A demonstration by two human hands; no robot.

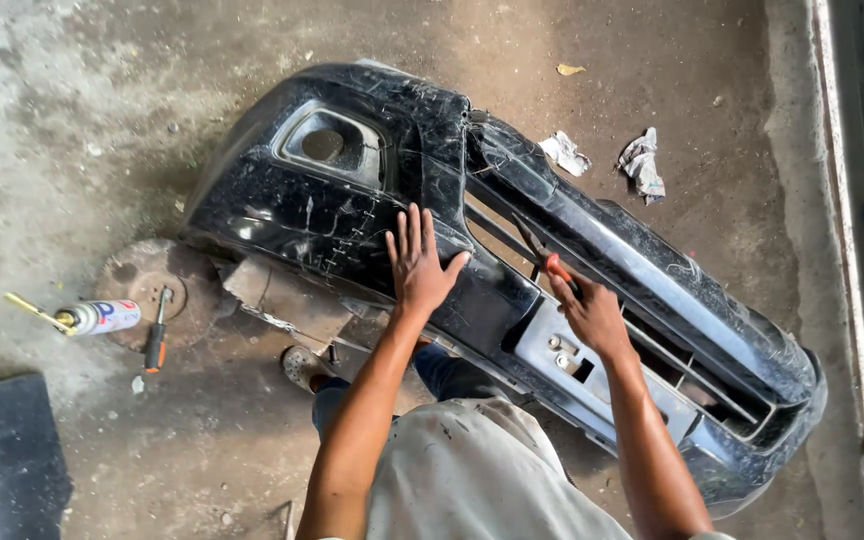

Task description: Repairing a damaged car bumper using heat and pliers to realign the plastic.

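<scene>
A scratched black car bumper [352, 210] lies across the concrete floor, running from the upper left to the lower right. My left hand [418, 262] rests flat on its face, fingers spread, just right of a stitched crack. My right hand [584, 310] is closed around a tool with an orange handle [556, 268]; its dark metal end [529, 238] reaches into the grille slot. A grey plate area with bolts [564, 352] sits just below that hand.
A spray can [102, 317] and a screwdriver [156, 338] lie at the left by a rusty round disc [147, 290]. Crumpled rags [642, 162] lie beyond the bumper. A dark panel [2, 460] is at the lower left, a wall edge [842, 250] at the right.
</scene>
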